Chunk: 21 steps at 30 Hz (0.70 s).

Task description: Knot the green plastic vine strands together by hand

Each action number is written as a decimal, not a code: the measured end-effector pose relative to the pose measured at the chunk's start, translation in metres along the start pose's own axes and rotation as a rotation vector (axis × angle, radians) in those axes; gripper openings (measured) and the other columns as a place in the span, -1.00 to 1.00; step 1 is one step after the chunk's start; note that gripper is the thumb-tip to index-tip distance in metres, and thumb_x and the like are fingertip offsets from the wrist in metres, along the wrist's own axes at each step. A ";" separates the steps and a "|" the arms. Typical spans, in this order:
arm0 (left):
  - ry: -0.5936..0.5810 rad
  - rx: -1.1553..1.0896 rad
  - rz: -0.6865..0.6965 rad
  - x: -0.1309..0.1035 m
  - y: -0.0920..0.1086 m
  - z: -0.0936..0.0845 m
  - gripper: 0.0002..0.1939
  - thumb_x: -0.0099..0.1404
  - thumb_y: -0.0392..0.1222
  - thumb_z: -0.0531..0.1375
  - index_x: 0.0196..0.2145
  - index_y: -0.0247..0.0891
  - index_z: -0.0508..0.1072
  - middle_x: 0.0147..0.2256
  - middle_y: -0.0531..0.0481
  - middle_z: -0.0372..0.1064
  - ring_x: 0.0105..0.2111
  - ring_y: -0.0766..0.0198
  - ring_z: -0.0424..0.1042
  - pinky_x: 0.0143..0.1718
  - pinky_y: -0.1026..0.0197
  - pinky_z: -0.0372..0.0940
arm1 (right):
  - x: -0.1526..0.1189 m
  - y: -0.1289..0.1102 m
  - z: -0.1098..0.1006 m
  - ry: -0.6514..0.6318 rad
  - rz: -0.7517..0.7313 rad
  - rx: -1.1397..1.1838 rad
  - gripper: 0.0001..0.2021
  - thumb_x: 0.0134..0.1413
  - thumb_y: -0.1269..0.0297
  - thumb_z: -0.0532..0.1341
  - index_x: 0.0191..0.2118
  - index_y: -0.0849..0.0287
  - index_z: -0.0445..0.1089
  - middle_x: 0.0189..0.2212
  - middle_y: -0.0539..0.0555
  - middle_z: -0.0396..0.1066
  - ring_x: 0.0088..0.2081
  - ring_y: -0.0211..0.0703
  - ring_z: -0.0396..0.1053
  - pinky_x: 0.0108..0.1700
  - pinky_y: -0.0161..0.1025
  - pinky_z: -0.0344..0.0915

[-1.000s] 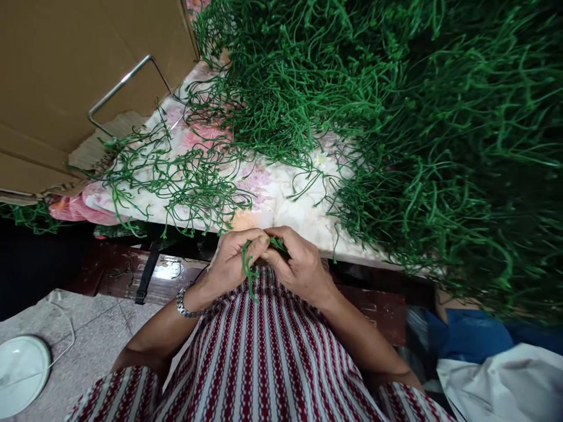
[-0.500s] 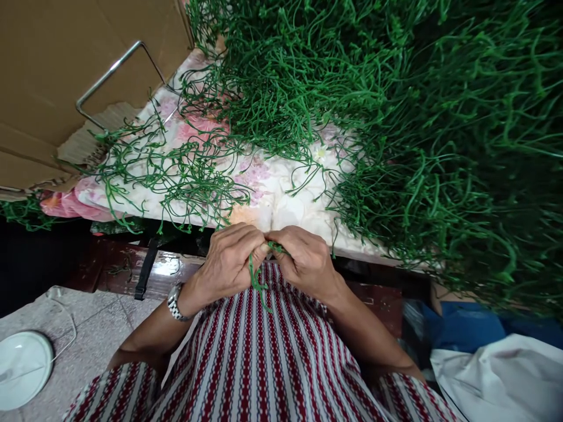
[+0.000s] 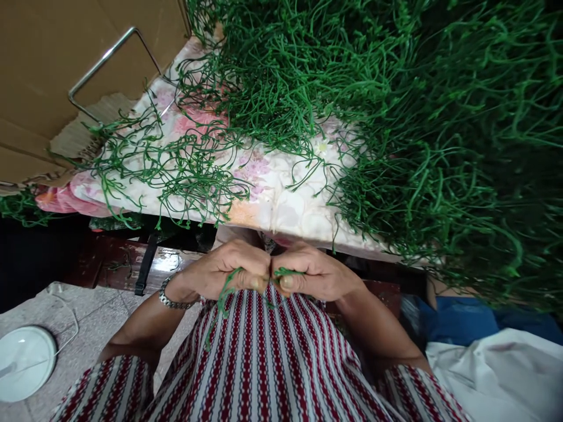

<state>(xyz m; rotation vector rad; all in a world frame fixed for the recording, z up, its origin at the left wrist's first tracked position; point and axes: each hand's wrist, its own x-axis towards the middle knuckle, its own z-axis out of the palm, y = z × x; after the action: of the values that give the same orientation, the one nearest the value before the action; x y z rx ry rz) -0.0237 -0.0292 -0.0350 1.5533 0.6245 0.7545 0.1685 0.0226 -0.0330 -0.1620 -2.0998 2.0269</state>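
Close together in front of my striped shirt, my left hand [image 3: 231,266] and my right hand [image 3: 316,272] meet at the knuckles. Thumb and fingers of the left are closed on a thin green plastic stem [image 3: 223,302], whose branched end hangs down over the shirt. A short piece of green stem [image 3: 288,271] shows between the right thumb and curled fingers. Whether both hands grip one stem or two is hidden. Beyond them, a loose group of similar green stems [image 3: 176,170] lies on the left of the flowered tabletop [image 3: 285,205].
A large heap of green stems [image 3: 352,76] covers the back and right of the table. At the left stand a cardboard box [image 3: 109,29] and a bent metal rod [image 3: 103,58]. A round white object with a cord [image 3: 26,363] is at lower left; white cloth [image 3: 501,375] lies at lower right.
Both hands have moved down toward my body and turned, thumbs now showing on top. The hanging stem has swung left with my left hand.
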 end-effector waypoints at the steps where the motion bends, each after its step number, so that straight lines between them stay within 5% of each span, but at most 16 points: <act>1: -0.009 -0.116 0.023 -0.001 -0.001 0.000 -0.67 0.25 -0.08 0.06 -0.62 -0.23 0.34 -0.62 -0.04 0.27 -0.56 0.25 0.30 -0.48 0.19 0.21 | 0.000 0.000 0.001 -0.044 -0.003 0.095 -0.58 0.19 -0.01 -0.05 -0.52 0.19 0.23 -0.65 -0.06 0.19 -0.60 -0.39 0.14 -0.51 -0.38 0.11; 5: 0.232 -0.480 0.139 -0.002 -0.005 0.000 -0.72 0.22 -0.07 0.11 -0.55 -0.23 0.45 -0.62 -0.05 0.32 -0.58 0.23 0.35 -0.48 0.13 0.31 | -0.006 0.000 0.003 0.090 -0.050 0.254 -0.53 0.11 -0.09 0.00 -0.62 0.17 0.19 -0.70 -0.05 0.17 -0.64 -0.37 0.12 -0.52 -0.33 0.15; 9: 0.511 -0.438 -0.016 0.004 -0.002 0.003 -0.74 0.23 -0.08 0.11 -0.43 -0.31 0.49 -0.48 -0.11 0.37 -0.43 0.21 0.39 -0.37 0.14 0.31 | -0.012 -0.005 -0.006 0.451 -0.103 0.074 -0.74 0.16 0.18 0.07 -0.47 0.22 0.29 -0.39 0.10 0.34 -0.41 -0.28 0.31 -0.35 -0.26 0.29; 13: 0.766 -0.388 -0.009 0.015 0.000 0.010 -0.70 0.25 -0.05 0.08 -0.36 -0.30 0.50 -0.34 -0.13 0.37 -0.25 0.18 0.36 -0.13 0.14 0.26 | -0.007 -0.008 -0.005 0.647 0.000 -0.062 -0.86 0.20 0.30 0.03 -0.28 0.20 0.29 -0.48 -0.02 0.29 -0.58 -0.39 0.23 -0.50 -0.37 0.23; 17: 0.850 -0.336 0.018 0.023 -0.006 0.017 -0.68 0.27 -0.04 0.03 -0.28 -0.26 0.50 -0.22 -0.12 0.37 -0.14 0.16 0.33 -0.01 0.12 0.20 | 0.012 -0.005 0.008 0.721 0.083 -0.364 -0.86 0.17 0.31 0.07 -0.21 0.20 0.32 -0.40 0.02 0.37 -0.37 -0.31 0.35 -0.29 -0.35 0.29; 21: 0.805 -0.287 -0.008 0.024 -0.012 0.022 -0.60 0.27 0.07 0.00 -0.12 -0.20 0.44 -0.05 -0.10 0.32 0.00 0.09 0.28 0.07 0.06 0.18 | 0.026 0.003 0.017 0.679 0.069 -0.401 -0.82 0.11 0.29 0.14 -0.17 0.22 0.32 -0.30 0.06 0.42 -0.27 -0.26 0.37 -0.21 -0.33 0.29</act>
<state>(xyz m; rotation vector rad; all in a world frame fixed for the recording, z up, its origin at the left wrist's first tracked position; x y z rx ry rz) 0.0094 -0.0234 -0.0451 0.9471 1.0456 1.4120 0.1387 0.0120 -0.0340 -0.8590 -2.0030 1.2772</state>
